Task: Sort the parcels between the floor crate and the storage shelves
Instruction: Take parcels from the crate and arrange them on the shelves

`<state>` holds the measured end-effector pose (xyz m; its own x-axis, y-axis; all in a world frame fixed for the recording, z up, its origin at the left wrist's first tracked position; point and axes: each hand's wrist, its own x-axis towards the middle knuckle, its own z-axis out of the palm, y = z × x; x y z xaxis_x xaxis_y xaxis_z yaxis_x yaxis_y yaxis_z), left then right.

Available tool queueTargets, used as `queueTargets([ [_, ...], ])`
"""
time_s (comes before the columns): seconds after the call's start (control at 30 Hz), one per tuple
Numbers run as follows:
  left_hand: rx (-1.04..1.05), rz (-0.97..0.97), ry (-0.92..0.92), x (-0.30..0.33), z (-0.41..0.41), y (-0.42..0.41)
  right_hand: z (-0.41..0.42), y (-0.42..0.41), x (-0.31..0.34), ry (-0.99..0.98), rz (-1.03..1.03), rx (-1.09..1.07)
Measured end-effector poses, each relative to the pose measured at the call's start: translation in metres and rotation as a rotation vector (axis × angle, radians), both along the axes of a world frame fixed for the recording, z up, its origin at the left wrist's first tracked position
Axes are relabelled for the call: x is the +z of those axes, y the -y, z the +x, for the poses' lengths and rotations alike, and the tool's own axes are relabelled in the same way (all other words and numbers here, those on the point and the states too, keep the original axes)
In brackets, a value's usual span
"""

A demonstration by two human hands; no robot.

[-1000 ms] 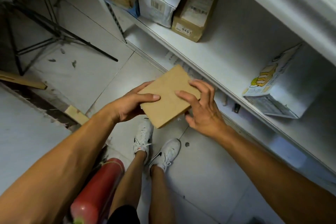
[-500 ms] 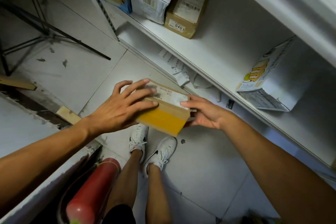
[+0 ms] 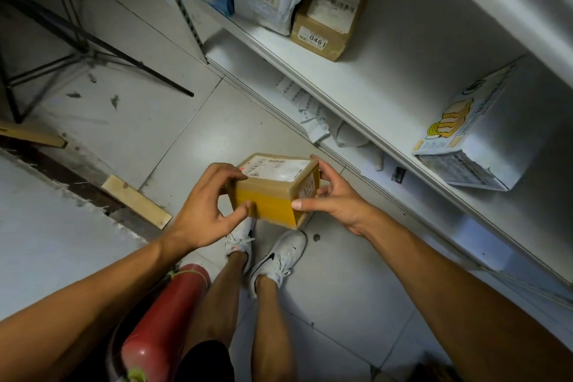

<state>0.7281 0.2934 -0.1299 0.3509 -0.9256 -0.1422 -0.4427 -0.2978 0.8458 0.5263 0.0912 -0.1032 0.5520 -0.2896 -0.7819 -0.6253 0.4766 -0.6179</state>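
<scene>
Pale grey tiled floor (image 3: 173,133) in dim light, black metal tripod stand (image 3: 77,49) on it to the far left, pale wooden offcut (image 3: 136,201) nearer, red cylindrical fire extinguisher (image 3: 164,319) lying closest, dark gap beside the offcut.

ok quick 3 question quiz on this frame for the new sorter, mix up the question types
1. True or false: both hands hold the small parcel.
2. Which number shows on the brown box on the shelf? A) 0461 B) 1234 C) 9900
3. Fill in: the red extinguisher stands beside the person's ____ leg.

Key
1. True: the left hand and the right hand grip opposite ends.
2. A
3. left
</scene>
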Motion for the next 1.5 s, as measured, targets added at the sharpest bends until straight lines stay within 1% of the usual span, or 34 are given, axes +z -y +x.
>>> queueTargets([
  [0.03,0.038,-0.018,0.000,0.000,0.000,0.004,0.001,-0.001,0.000,0.011,0.025,0.030],
  [0.1,0.103,-0.035,0.014,0.002,0.001,0.014,0.003,-0.003,0.000,0.007,0.043,0.018],
  [0.17,0.169,-0.058,0.000,0.005,-0.003,0.029,0.006,-0.007,0.000,0.017,0.080,-0.077],
  [0.23,0.203,-0.095,-0.024,0.009,-0.005,0.047,0.009,-0.015,-0.003,0.067,0.126,-0.230],
  [0.37,0.197,-0.134,-0.029,0.016,-0.006,0.088,0.010,-0.029,-0.011,0.036,0.055,-0.543],
  [0.43,0.164,-0.157,-0.051,0.018,-0.009,0.105,0.006,-0.025,-0.015,0.071,0.108,-0.689],
  [0.5,0.132,-0.188,-0.058,0.020,-0.012,0.119,0.003,-0.015,-0.014,0.104,0.130,-0.714],
  [0.57,0.104,-0.225,-0.059,0.023,-0.013,0.134,-0.001,-0.005,-0.010,0.123,0.067,-0.713],
  [0.6,0.095,-0.242,-0.046,0.025,-0.013,0.142,-0.004,0.001,-0.011,0.138,0.020,-0.751],
  [0.63,0.103,-0.254,-0.022,0.026,-0.013,0.152,-0.005,0.007,-0.009,0.155,-0.014,-0.837],
  [0.7,0.188,-0.247,-0.001,0.029,-0.016,0.170,-0.006,0.022,-0.003,0.186,-0.034,-1.082],
  [0.77,0.271,-0.203,-0.047,0.031,-0.021,0.184,-0.002,0.043,0.003,0.238,-0.071,-1.261],
  [0.8,0.281,-0.175,-0.062,0.030,-0.023,0.189,-0.003,0.055,0.002,0.260,-0.079,-1.336],
  [0.83,0.274,-0.145,-0.065,0.028,-0.024,0.192,0.000,0.068,0.004,0.275,-0.024,-1.424],
  [0.87,0.260,-0.116,-0.067,0.025,-0.024,0.195,0.006,0.084,0.004,0.276,0.097,-1.505],
  [0.9,0.247,-0.088,-0.075,0.021,-0.025,0.196,0.007,0.098,0.000,0.303,0.270,-1.667],
  [0.93,0.238,-0.064,-0.087,0.017,-0.025,0.198,0.010,0.103,0.001,0.243,0.296,-1.836],
  [0.97,0.236,-0.042,-0.097,0.014,-0.025,0.199,0.012,0.108,0.005,0.083,0.136,-1.773],
  [1.0,0.240,-0.023,-0.104,0.011,-0.024,0.201,0.019,0.112,0.006,-0.001,0.017,-1.669],
  [1.03,0.249,-0.007,-0.110,0.009,-0.022,0.204,0.025,0.113,0.006,-0.006,0.056,-1.715],
  [1.07,0.262,0.006,-0.118,0.007,-0.019,0.207,0.032,0.113,0.003,0.080,0.098,-1.722],
  [1.1,0.275,0.016,-0.128,0.006,-0.015,0.211,0.041,0.114,0.004,0.080,0.050,-1.596],
  [1.13,0.281,0.026,-0.140,0.005,-0.010,0.215,0.053,0.110,0.007,-0.001,0.048,-1.513],
  [1.2,0.272,0.055,-0.166,0.006,0.002,0.227,0.084,0.096,0.007,-0.043,-0.039,-1.178],
  [1.27,0.248,0.096,-0.191,0.009,0.015,0.240,0.110,0.099,0.002,-0.046,-0.268,-0.917],
  [1.3,0.240,0.110,-0.207,0.011,0.021,0.246,0.122,0.107,0.000,-0.040,-0.343,-0.827],
  [1.33,0.238,0.120,-0.234,0.013,0.026,0.252,0.133,0.120,0.001,-0.041,-0.372,-0.791],
  [1.37,0.241,0.129,-0.270,0.014,0.031,0.257,0.143,0.134,0.001,-0.054,-0.352,-0.785],
  [1.43,0.253,0.145,-0.326,0.013,0.037,0.263,0.155,0.156,0.002,-0.069,-0.263,-0.774],
  [1.5,0.241,0.152,-0.324,0.010,0.038,0.263,0.159,0.166,0.001,-0.075,-0.207,-0.720],
])
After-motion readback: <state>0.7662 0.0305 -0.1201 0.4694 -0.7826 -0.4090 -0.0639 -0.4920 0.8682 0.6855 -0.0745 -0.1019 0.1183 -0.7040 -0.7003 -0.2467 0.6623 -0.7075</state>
